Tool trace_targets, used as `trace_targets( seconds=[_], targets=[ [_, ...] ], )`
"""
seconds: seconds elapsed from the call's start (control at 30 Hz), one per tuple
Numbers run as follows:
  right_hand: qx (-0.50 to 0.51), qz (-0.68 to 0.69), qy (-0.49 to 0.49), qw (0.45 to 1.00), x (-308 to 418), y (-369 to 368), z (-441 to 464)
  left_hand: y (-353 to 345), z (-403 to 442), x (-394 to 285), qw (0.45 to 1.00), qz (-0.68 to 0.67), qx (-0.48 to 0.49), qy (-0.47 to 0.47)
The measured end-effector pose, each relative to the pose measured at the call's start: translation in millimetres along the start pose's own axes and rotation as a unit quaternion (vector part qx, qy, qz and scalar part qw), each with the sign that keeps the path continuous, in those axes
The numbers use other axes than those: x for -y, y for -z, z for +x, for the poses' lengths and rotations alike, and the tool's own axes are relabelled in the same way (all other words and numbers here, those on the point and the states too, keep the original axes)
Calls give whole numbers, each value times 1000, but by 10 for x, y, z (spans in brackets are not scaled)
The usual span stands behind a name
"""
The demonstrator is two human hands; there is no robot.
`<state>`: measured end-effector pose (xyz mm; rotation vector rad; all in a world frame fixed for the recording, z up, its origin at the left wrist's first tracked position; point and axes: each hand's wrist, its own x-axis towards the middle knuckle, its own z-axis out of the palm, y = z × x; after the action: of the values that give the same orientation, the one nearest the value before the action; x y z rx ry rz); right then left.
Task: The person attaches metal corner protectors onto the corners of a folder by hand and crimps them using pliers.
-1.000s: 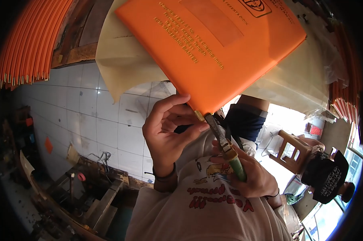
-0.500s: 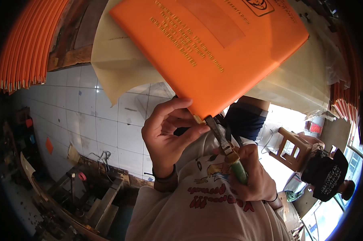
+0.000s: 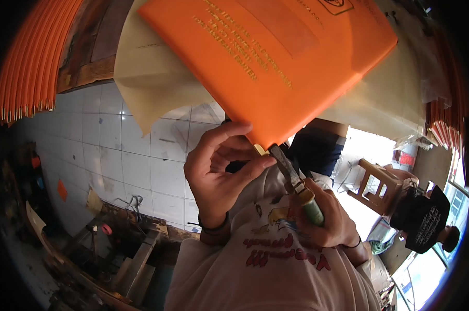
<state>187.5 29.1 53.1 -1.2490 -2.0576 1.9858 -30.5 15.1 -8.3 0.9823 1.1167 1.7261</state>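
An orange folder (image 3: 297, 78) with gold printed lettering spans the upper middle, one corner pointing down toward me. On that corner sits a small gold metal corner piece (image 3: 261, 150). My left hand (image 3: 219, 173) is closed at this corner, index finger on the cover's edge and thumb by the gold piece. In my right hand (image 3: 330, 217) is a pair of pliers (image 3: 286, 168) with a green handle, fingers wrapped round the grip. The jaws of the pliers touch the folder's tip beside the gold piece; whether they are clamped is unclear.
Tan sheet material (image 3: 164, 78) covers the work surface under the folder. Stacked orange folders (image 3: 32, 62) stand at left, more (image 3: 447, 129) at right. A wooden machine frame (image 3: 136, 264) is lower left. Another person (image 3: 421, 217) sits at right near a brown stool (image 3: 372, 186).
The pliers and my right hand have shifted slightly, and the jaws sit a little more to the right. More of the gold corner piece shows. The view has moved slightly.
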Motion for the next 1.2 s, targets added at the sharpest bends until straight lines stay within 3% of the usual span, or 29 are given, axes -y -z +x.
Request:
trace_targets(
  seconds=[0.13, 0.27, 0.33, 0.47, 0.57, 0.67, 0.87, 0.97, 1.2],
  targets=[
    [43, -39, 7, 998, 24, 77, 20, -5, 2, 31, 1000, -10, -5, -1],
    [72, 50, 14, 996, -157, 121, 69, -10, 26, -2, 1000, -3, 1, -8],
    [44, 36, 33, 998, -136, 87, 54, -10, 19, -3, 1000, 1, -6, 9],
    [-74, 188, 31, 979, -66, -67, 0, -3, 15, -5, 1000, 11, -7, 5],
    [-43, 114, 21, 992, -28, -3, -50, -14, 8, 2, 999, 34, -16, 3],
    [26, 3, 71, 997, -41, 85, 29, -27, -6, -12, 999, 30, -10, 9],
    [49, 45, 28, 997, 90, 96, 20, -26, -20, -61, 999, 32, -2, 21],
    [63, 33, 96, 993, -5, 90, 35, -20, -21, -82, 999, 37, -2, 29],
    [100, 25, 68, 992, 73, 137, 56, -54, -28, -112, 998, 44, -12, 32]
  ],
)
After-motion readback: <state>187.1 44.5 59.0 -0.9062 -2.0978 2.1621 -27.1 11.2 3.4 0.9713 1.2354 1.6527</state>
